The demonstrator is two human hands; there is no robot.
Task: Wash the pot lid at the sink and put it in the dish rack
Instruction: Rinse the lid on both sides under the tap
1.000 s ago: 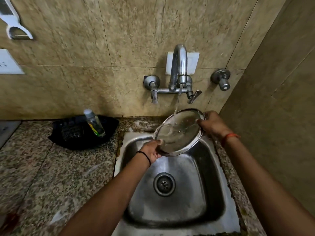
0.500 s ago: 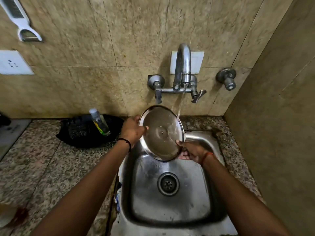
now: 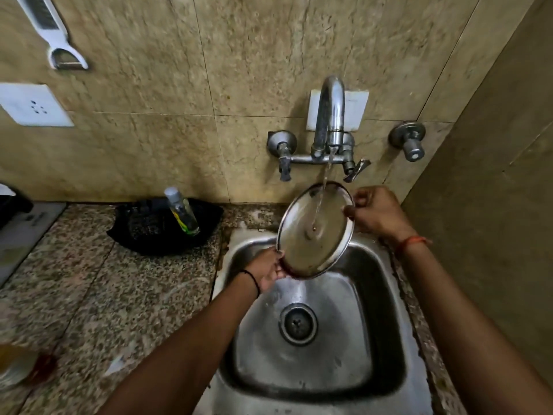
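Observation:
A round steel pot lid is held tilted over the steel sink, its inner side facing me. Water runs from the wall tap onto the lid's upper part. My left hand grips the lid's lower left rim. My right hand pinches the upper right rim. No dish rack is in view.
A black cloth with a small clear bottle lies on the granite counter left of the sink. A peeler and a socket are on the wall. A tiled side wall stands close on the right.
The lid has been turned in my hands. My left hand went from the upper left rim to the lower left, my right hand from the bottom to the upper right. Water keeps running.

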